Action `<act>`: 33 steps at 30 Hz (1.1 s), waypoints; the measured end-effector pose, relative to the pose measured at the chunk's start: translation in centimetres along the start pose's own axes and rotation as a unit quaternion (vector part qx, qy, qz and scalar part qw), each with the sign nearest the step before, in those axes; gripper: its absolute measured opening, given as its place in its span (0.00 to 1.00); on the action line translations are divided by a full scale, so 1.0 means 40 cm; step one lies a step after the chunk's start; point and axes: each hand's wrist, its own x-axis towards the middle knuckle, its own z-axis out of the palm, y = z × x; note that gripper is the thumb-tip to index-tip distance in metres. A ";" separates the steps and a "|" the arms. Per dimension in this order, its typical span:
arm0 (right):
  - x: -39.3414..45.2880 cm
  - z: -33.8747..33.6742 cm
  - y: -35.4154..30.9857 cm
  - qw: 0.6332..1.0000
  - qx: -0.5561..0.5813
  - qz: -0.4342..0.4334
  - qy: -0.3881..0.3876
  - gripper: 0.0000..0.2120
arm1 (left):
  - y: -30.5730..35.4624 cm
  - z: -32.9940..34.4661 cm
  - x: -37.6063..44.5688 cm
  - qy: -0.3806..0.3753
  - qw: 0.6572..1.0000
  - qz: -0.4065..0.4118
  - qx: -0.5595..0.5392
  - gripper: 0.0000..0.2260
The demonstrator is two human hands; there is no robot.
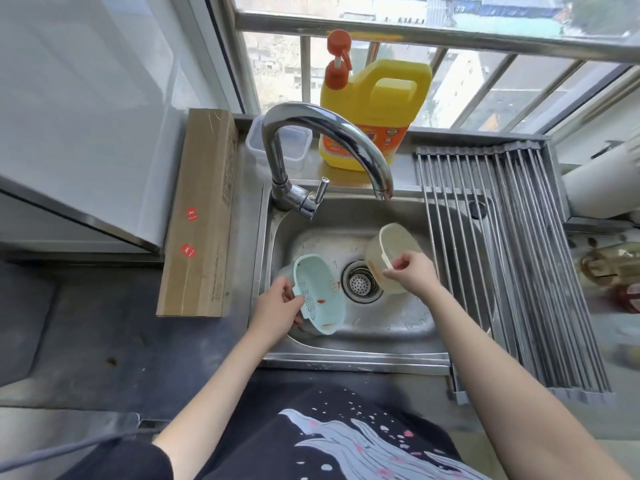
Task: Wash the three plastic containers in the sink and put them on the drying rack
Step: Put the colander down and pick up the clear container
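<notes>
Left grip (277, 306): fingers curled round the edge of a pale blue container (320, 294), held tilted on its side over the left part of the sink (346, 351), opening toward the camera. Orange-red smears inside it. It appears to sit inside a clear outer tub, though that part is hard to make out.

Right grip (412, 273): pinching the rim of a cream container (393, 256), tilted, over the right side of the basin, orange residue on its inner wall. Drain strainer (360, 280) between the two containers.

Drying rack (512, 258): roll-up metal bars laid across the sink's right end, nothing on them.

Faucet (318, 154) arches over the basin, no water visible at the spout.

Farther back on the tabletop: a clear container (298, 143) behind the faucet, just beside a yellow detergent jug (374, 109) with an orange pump. Cardboard box (201, 216) lies left of the sink.
</notes>
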 end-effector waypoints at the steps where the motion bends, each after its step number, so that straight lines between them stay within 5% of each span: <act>1: 0.007 0.009 0.013 1.000 -0.024 0.010 -0.004 0.10 | 0.000 0.001 0.003 -0.001 1.000 -0.005 0.002 0.08; 6: 0.016 0.065 0.057 0.993 -0.089 0.079 -0.020 0.12 | -0.004 0.006 0.018 -0.007 1.000 -0.024 0.004 0.06; 11: 0.044 0.104 0.109 0.984 -0.093 0.138 0.064 0.03 | -0.005 0.014 0.027 -0.010 0.999 -0.040 -0.005 0.06; 20: 0.022 0.098 0.118 0.974 -0.045 0.201 0.093 0.25 | -0.011 0.022 0.044 -0.003 0.999 -0.041 -0.015 0.05; 24: -0.026 0.152 0.086 0.971 -0.028 0.158 0.175 0.24 | -0.017 0.025 0.046 -0.011 0.999 -0.038 -0.009 0.05; 26: -0.044 0.201 0.070 0.987 0.018 0.104 0.118 0.18 | -0.016 0.025 0.044 -0.012 0.999 -0.035 -0.007 0.05; 30: -0.071 0.283 0.050 0.982 0.025 0.098 -0.160 0.16 | -0.008 0.018 0.035 -0.014 0.999 -0.033 0.000 0.06; 33: -0.080 0.304 0.046 0.975 0.085 0.097 -0.178 0.10 | -0.007 0.005 0.025 -0.010 1.000 -0.029 0.000 0.06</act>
